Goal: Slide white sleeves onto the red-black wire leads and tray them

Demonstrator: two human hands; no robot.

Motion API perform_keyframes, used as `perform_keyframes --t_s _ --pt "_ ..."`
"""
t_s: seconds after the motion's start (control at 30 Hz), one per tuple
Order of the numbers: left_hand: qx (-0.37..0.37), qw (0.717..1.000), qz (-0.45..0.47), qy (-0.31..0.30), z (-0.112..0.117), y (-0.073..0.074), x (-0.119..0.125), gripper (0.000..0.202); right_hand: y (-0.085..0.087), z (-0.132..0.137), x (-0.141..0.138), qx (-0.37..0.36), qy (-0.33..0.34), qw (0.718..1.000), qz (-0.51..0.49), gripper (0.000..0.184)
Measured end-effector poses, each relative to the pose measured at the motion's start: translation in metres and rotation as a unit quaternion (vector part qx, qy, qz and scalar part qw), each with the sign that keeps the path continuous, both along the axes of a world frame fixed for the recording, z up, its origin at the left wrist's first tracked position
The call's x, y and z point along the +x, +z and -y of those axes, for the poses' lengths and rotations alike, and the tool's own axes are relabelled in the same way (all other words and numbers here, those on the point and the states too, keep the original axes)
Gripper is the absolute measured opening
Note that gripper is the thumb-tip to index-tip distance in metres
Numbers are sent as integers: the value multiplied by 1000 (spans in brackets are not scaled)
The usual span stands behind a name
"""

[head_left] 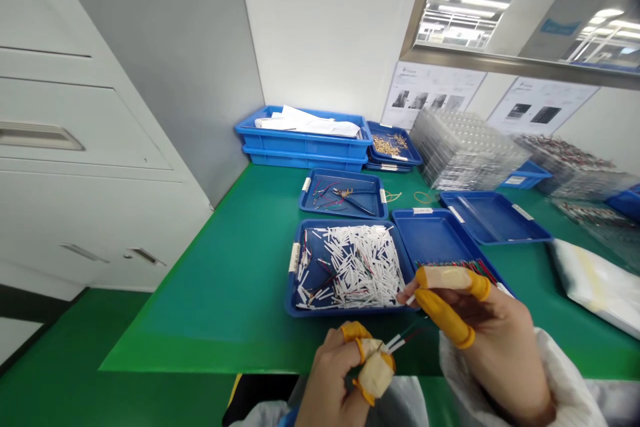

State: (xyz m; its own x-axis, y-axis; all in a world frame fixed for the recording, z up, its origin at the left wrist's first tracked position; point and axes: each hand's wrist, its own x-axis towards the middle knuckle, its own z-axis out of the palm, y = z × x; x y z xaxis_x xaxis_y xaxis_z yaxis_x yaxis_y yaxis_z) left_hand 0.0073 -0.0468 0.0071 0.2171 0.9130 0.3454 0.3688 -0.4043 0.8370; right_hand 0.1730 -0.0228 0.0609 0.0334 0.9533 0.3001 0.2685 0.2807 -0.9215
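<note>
My left hand, with yellow finger cots and tape on the fingertips, pinches a small bundle of thin wires with white sleeves near the table's front edge. My right hand, also in yellow finger cots, hovers over the front corner of the blue tray, its fingertips closed on a white-sleeved wire piece. That tray holds several white-sleeved wire pieces.
A second blue tray with a row of red and green wires sits to the right. Behind are a tray with pliers, stacked blue bins, clear plastic trays and a white bag. A white cabinet stands left.
</note>
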Motion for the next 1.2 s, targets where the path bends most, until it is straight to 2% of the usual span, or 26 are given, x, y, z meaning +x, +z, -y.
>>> perform_keyframes --t_s 0.13,0.27,0.33,0.43,0.53,0.63,0.73,0.8,0.93,1.0,1.1,1.2 --pt "-3 1000 -6 -1 1 2 1 19 -1 2 4 -7 8 999 38 14" --pt "-20 1000 -2 -9 2 2 2 22 1 1 12 -32 77 994 74 40" --pt "-44 999 3 -13 2 1 3 23 0 0 14 -42 89 992 83 46" --pt "-102 995 8 -15 0 0 7 21 -4 -2 12 -35 115 990 73 28" --pt "-169 985 2 -43 -3 0 10 16 -6 -3 7 -11 160 985 64 9" --pt "-197 978 4 -72 -8 2 8 24 -4 -2 10 22 157 985 70 10" --pt "-216 975 2 -47 -11 4 4 42 0 -2 15 52 139 985 86 14" --pt "-187 982 -6 -27 -12 8 6 43 2 -2 16 65 141 983 100 16" --pt "-30 998 -39 -28 -9 22 19 20 2 3 13 86 149 979 107 19" --pt "31 998 -45 -19 -7 26 25 23 4 6 16 97 118 983 100 25" --pt "56 998 -31 7 -4 24 28 25 10 9 27 121 47 987 90 33" --pt "45 998 -7 36 -2 18 26 18 12 5 34 98 27 993 65 24"
